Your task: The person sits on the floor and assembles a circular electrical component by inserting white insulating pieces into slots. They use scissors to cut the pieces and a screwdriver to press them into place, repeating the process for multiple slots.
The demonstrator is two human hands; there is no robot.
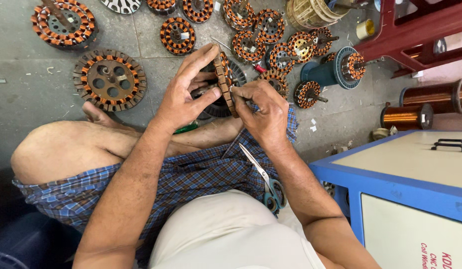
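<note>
I sit cross-legged on a grey floor. My left hand (pixel 183 92) grips a round motor stator (pixel 223 82) with copper windings, held on edge above my lap. My right hand (pixel 263 107) pinches at the stator's rim from the right side; what its fingertips hold is too small to tell. A pair of scissors (pixel 266 179) with blue-green handles lies on my checked cloth by my right forearm. A green object (pixel 186 128) peeks out under my left wrist.
Several wound stators (pixel 110 79) lie across the floor ahead. Copper wire spools (pixel 405 116) stand at the right beside a blue and cream machine cabinet (pixel 405 169). A red stool (pixel 415 30) is at the top right, with a teal spool holder (pixel 330 69) nearby.
</note>
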